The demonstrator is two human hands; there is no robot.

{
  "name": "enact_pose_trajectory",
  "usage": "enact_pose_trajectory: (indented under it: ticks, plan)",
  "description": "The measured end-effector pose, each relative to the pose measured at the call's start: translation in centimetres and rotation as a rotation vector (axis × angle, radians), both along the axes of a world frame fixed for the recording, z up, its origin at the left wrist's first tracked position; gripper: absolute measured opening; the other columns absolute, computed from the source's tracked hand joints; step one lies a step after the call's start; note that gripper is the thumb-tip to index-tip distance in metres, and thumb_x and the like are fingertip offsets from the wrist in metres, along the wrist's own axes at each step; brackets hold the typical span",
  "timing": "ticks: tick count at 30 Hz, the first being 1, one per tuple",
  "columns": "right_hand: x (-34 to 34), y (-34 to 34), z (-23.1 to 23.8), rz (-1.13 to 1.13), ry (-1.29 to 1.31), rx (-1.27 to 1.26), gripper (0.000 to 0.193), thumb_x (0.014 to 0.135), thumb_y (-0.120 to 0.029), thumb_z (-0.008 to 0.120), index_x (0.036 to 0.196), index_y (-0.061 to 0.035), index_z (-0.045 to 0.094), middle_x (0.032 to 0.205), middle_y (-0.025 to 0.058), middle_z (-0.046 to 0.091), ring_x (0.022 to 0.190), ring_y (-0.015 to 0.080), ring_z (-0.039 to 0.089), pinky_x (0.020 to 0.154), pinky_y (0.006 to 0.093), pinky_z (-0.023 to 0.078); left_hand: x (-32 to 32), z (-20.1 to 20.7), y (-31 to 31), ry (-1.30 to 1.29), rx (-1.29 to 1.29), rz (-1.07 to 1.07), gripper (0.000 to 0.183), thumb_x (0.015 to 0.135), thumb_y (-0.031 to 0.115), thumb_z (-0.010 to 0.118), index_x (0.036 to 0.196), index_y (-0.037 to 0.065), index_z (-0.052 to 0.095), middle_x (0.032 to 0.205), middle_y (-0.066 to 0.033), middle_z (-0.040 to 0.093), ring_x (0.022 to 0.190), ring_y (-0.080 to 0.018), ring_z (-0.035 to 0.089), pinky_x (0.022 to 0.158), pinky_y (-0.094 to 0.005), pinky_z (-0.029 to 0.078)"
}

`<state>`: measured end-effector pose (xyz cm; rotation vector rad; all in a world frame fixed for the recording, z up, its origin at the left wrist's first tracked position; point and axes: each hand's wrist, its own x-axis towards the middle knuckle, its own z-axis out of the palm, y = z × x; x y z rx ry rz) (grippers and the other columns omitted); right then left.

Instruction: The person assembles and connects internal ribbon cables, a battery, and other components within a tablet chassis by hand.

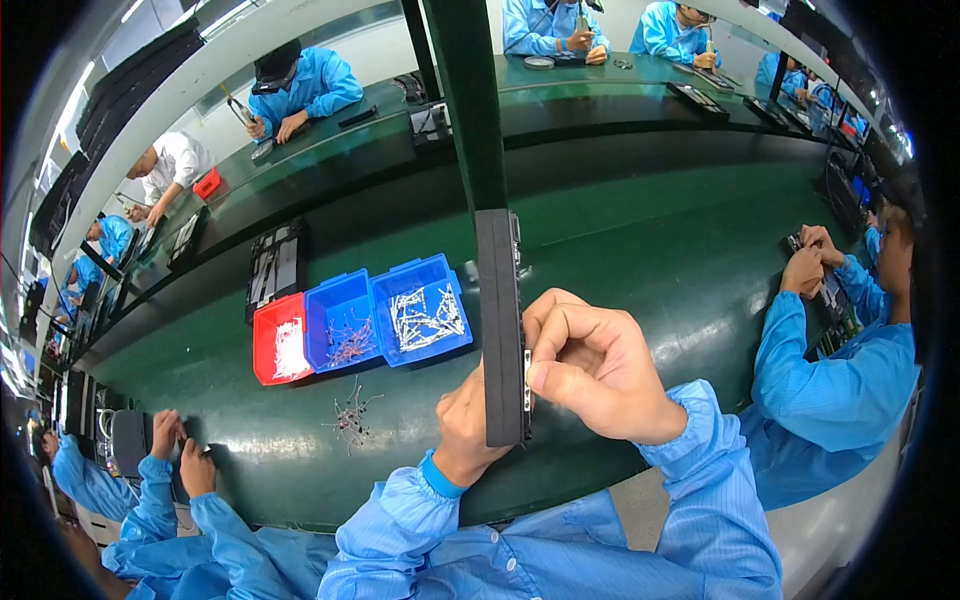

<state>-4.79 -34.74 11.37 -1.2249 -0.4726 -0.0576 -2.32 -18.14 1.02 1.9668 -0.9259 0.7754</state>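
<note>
- Long device: matte black; small strip on its side: silvery white.
- Left bin: red; slim pieces inside: white.
- Middle bin: blue; fine wires inside: purplish red.
- Right bin: blue; strips inside: white and silver.
- Loose wires: dark, reddish.
- Worktop: green.
- Post: dark green.
- Wearer's sleeve: light blue, finely lined.
- Right co-worker's jacket: plain bright blue.
</note>
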Motion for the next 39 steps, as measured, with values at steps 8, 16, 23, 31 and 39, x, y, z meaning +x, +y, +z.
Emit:
enact_pose_trajectory:
  ticks: [8, 16, 23, 31, 39]
  plan:
    - [-0.24, 0.02, -0.15, 0.002, 0.031, 0.019, 0.005, 0.082, 0.007, 0.063, 0.081, 0.0038, 0.06, 0.1, 0.0105, 0.052, 0.092, 0.0139, 0.055, 0.084, 0.0287, 0.047, -0.1, 0.3, -0.07, -0.029, 0.033, 0.013, 0.045, 0.073, 0.004, 0.076, 0.114, -0.007, 0.063, 0.104, -0.0182, 0.07, 0.082, -0.0282, 0.073, 0.061, -0.0325, 0.058]
    - [-0.15, -0.11, -0.06, 0.003, 0.028, -0.01, 0.004, 0.082, 0.006, 0.063, 0.08, 0.0033, 0.06, 0.098, 0.0102, 0.052, 0.091, 0.0136, 0.054, 0.084, 0.0284, 0.047, -0.01, -0.24, -0.4, -0.005, -0.056, 0.041, 0.027, 0.067, 0.006, 0.078, 0.092, 0.005, 0.068, 0.075, -0.0095, 0.065, 0.064, -0.0275, 0.068, 0.058, -0.0346, 0.054]
    - [-0.09, -0.12, 0.42, 0.007, 0.137, 0.039, 0.004, 0.084, 0.004, 0.062, 0.087, 0.0035, 0.06, 0.092, 0.008, 0.061, 0.086, 0.0122, 0.061, 0.079, 0.0279, 0.051, 0.17, 0.17, -0.79, -0.047, -0.069, 0.049, 0.027, 0.067, 0.004, 0.079, 0.092, 0.003, 0.068, 0.076, -0.01, 0.066, 0.062, -0.026, 0.068, 0.057, -0.0333, 0.054]
    - [-0.1, -0.22, 0.54, 0.001, 0.215, 0.072, 0.005, 0.085, 0.003, 0.061, 0.089, 0.0028, 0.058, 0.087, 0.0066, 0.063, 0.084, 0.0102, 0.062, 0.077, 0.0269, 0.053, 0.08, 0.16, -0.86, -0.09, -0.05, 0.06, 0.025, 0.067, 0.001, 0.078, 0.089, 0.003, 0.066, 0.067, -0.0059, 0.063, 0.055, -0.0227, 0.066, 0.051, -0.0317, 0.051]
    - [-0.14, -0.08, 0.56, 0.027, 0.22, 0.08, 0.013, 0.084, 0.004, 0.062, 0.095, 0.0026, 0.056, 0.093, 0.0063, 0.061, 0.087, 0.0115, 0.062, 0.08, 0.0272, 0.052, 0.12, -0.11, -0.17, -0.037, -0.017, 0.001, 0.043, 0.073, 0.003, 0.076, 0.114, -0.005, 0.065, 0.113, -0.0208, 0.069, 0.085, -0.0287, 0.073, 0.062, -0.0318, 0.058]
